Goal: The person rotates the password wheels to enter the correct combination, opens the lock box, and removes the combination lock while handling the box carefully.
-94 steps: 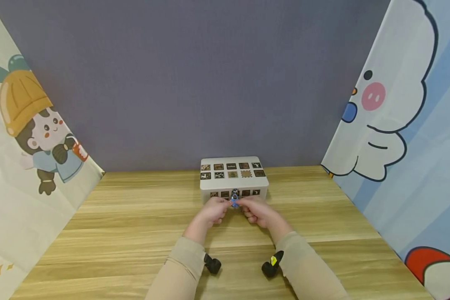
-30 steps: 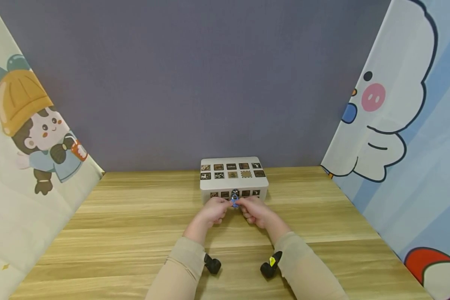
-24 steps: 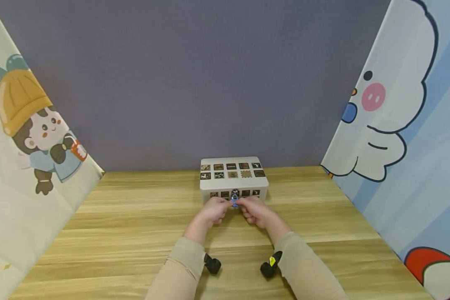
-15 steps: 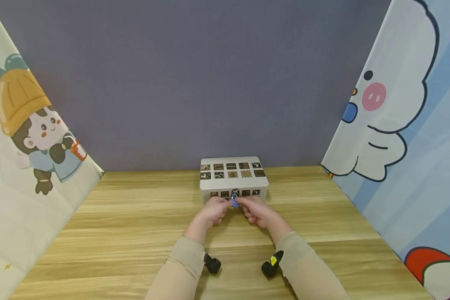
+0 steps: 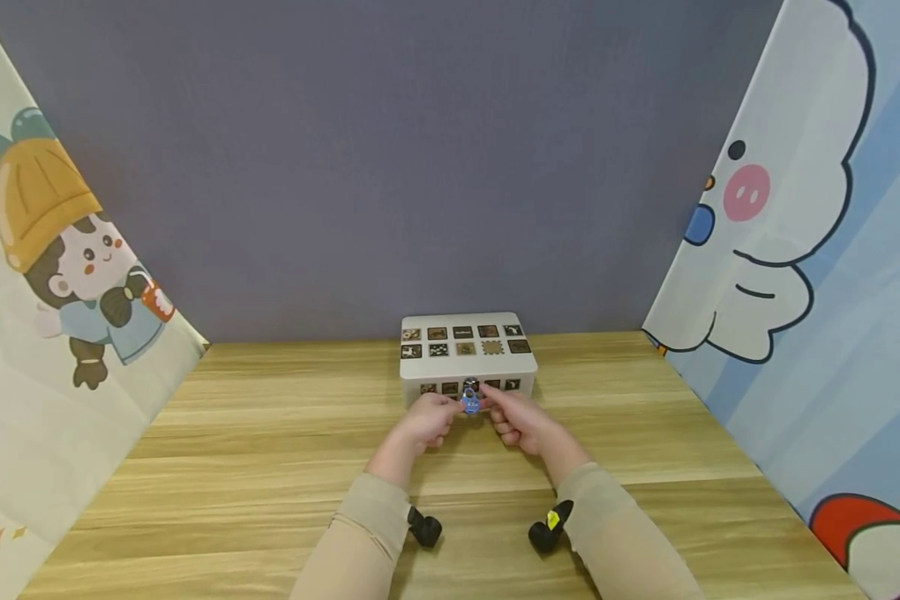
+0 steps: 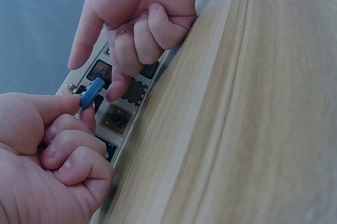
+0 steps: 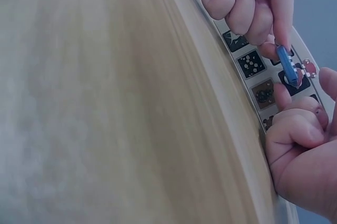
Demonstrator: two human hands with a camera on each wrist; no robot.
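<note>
Step, I judge: working the blue padlock (image 5: 471,405) at the clasp (image 5: 470,382) of the box (image 5: 467,363), 6 o'clock side. My left hand (image 5: 425,418), at the padlock's 8, pinches it; right hand (image 5: 521,421), at 4, spreads thumb and forefinger, holding nothing. Next move calls for a steady left grip. Half a second ago right fingertips met the padlock; now they're apart.

I see the box (image 5: 465,367) on the table (image 5: 270,467), panel (image 5: 420,167) behind, padlock (image 5: 471,403) before it, between left hand (image 5: 426,420) and right hand (image 5: 522,422).
</note>
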